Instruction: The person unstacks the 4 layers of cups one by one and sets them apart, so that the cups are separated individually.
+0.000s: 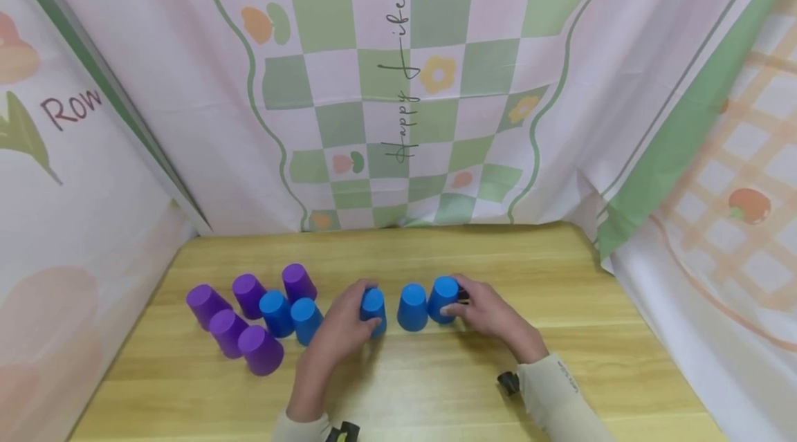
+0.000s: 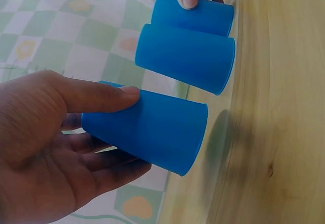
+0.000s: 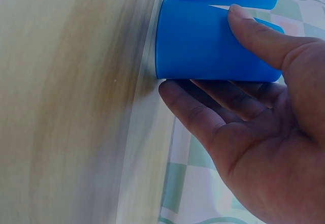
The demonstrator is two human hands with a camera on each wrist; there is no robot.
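Observation:
My left hand point(image 1: 342, 322) grips an upside-down blue cup point(image 1: 373, 310), thumb on one side and fingers on the other. In the left wrist view this cup point(image 2: 157, 127) appears held just off the table, its shadow apart from the rim. To the right, my right hand point(image 1: 492, 312) holds another upside-down blue cup point(image 1: 443, 298) between thumb and fingers; its rim point(image 3: 158, 41) seems to be at the tabletop. Between the hands stands a third blue cup point(image 1: 412, 308), close beside the right-hand one.
Left of my left hand, two more blue cups point(image 1: 277, 314) stand upside down among several purple cups point(image 1: 261, 351). All are on a wooden table point(image 1: 436, 387). A patterned curtain point(image 1: 380, 82) rises behind the table's far edge, with cloth walls point(image 1: 75, 221) at both sides.

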